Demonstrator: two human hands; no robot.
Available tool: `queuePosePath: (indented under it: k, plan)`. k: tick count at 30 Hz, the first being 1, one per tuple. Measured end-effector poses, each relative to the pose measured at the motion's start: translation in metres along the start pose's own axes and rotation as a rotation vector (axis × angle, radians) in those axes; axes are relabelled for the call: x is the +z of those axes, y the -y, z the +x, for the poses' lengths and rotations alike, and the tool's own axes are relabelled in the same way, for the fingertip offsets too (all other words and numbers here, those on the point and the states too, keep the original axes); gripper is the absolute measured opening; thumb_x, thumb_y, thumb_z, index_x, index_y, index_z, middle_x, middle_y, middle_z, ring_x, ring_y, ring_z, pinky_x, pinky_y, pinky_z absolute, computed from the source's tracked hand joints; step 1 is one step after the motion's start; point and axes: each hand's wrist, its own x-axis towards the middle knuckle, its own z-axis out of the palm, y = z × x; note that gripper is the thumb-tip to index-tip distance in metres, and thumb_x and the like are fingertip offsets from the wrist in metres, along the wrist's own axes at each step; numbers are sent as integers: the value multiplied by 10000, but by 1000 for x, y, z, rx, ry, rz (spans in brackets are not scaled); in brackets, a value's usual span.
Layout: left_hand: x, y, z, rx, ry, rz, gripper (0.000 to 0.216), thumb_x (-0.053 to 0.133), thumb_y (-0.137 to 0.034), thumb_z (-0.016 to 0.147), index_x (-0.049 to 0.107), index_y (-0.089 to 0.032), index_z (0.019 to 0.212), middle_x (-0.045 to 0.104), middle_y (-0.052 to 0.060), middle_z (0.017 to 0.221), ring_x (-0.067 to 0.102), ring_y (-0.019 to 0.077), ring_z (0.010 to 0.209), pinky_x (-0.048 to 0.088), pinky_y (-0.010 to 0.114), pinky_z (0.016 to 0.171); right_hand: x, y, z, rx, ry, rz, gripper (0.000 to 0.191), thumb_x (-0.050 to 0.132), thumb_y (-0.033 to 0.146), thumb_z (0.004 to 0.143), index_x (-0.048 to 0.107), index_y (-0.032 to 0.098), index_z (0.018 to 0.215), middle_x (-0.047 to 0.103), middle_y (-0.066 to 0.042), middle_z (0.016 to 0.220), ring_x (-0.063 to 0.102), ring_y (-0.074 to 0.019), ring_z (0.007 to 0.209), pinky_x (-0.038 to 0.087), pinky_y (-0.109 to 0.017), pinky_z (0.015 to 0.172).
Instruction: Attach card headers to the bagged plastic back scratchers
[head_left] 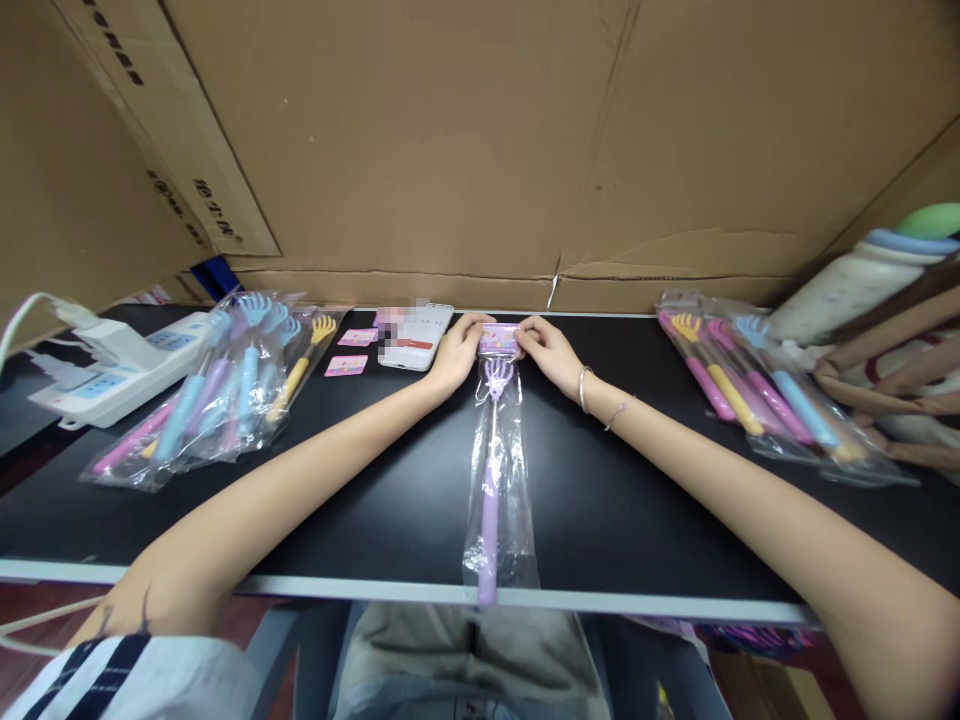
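Observation:
A purple back scratcher (489, 520) lies in a clear plastic bag (517, 470), its claw end away from me and its handle end at the table's front edge. Across the bag's far end sits a small pink and purple printed card (499, 339). My left hand (457, 360) pinches the card's left edge. On its right edge, the fingers of my right hand (551, 352) are closed too. Whether the card is folded over the bag's mouth or just lies on it, I cannot tell.
Bagged back scratchers (247, 385) are heaped at left, beside a white power strip (124, 365). More bagged scratchers (750, 380) lie at right, near a white bottle (844, 285). A phone (420, 340) and loose cards (346, 366) are left of my hands. Cardboard (450, 150) walls the back.

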Motion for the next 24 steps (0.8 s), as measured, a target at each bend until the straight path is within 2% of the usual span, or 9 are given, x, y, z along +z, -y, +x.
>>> queuePosePath:
  k: [18,24]
  plan:
    - [-1,0,1,-14,16,11,221,390,-170,905,603,-165,962,653,44,1006,581,132,817,473,246,760,0,-2,1,-7,-47,72,333,642,497,756,484,204,759,543,43,607,540,-107,577,435,-263,620]
    - [0,0,2,-53,29,-3,149,418,-202,917,562,-169,936,630,9,818,580,113,674,473,251,758,-2,-3,3,12,-107,111,361,636,536,759,489,206,773,514,59,556,505,-88,538,408,-231,553]
